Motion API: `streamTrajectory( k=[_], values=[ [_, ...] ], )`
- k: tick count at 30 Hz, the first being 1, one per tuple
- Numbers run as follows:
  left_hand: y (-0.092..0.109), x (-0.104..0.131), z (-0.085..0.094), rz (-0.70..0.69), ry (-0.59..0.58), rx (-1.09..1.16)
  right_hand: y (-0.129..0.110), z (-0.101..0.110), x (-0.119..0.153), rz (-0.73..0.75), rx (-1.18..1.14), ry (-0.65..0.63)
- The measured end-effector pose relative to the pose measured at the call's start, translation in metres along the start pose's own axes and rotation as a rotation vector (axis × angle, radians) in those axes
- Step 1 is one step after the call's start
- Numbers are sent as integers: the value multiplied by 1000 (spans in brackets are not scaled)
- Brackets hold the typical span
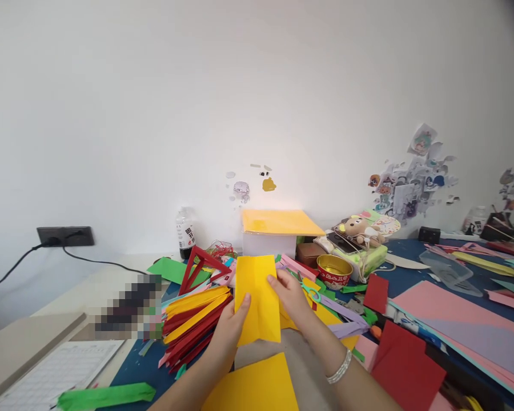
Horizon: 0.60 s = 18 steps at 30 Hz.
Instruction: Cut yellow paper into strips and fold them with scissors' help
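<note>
Blue tabletop (131, 365): left hand (232, 322), right hand (289, 291) holding yellow paper (257, 299) (creased).

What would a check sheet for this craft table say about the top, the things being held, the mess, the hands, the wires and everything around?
Surface: blue tabletop, largely covered with coloured paper.
Things in hand: creased yellow sheet, held up; another yellow sheet lies below it.
Clutter: bundle of red and yellow paper strips, turquoise-handled scissors, red tin, bear plush.
Hands: left hand and right hand each grip one side of the creased yellow sheet.
Cables: two black cables, plugged into the black wall socket.
Surroundings: white wall with stickers; labelled bottle beside it.
</note>
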State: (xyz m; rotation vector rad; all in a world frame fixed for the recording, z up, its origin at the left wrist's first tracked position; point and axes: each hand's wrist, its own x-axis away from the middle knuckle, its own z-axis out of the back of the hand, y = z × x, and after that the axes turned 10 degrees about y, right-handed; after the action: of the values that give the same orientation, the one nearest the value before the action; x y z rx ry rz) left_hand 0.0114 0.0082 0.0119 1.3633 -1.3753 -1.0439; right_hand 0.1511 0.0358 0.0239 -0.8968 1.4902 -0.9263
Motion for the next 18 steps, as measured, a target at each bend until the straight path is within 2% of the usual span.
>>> streamTrajectory(
  k=[2,4,7,9,10,12,15,18],
  values=[
    [8,3,4,96,-59,63,-4,6,-2,-104,-135,-45],
    [16,5,8,118,-139,55,-6,11,-3,-164,-240,-81],
    [23,6,11,75,-250,-80,-6,11,-2,-172,-307,-104],
    [25,9,11,52,-350,-208,-4,10,-3,-132,-250,-102],
    [24,9,10,48,-381,-263,-3,10,-5,-94,-158,-91],
    [22,8,8,43,-338,-348,-1,16,-10,-10,257,-29],
    [16,-3,9,-29,-91,-443,5,33,-19,28,970,111],
    [13,-16,15,-150,68,-527,15,53,-24,-72,1251,194]
  ],
)
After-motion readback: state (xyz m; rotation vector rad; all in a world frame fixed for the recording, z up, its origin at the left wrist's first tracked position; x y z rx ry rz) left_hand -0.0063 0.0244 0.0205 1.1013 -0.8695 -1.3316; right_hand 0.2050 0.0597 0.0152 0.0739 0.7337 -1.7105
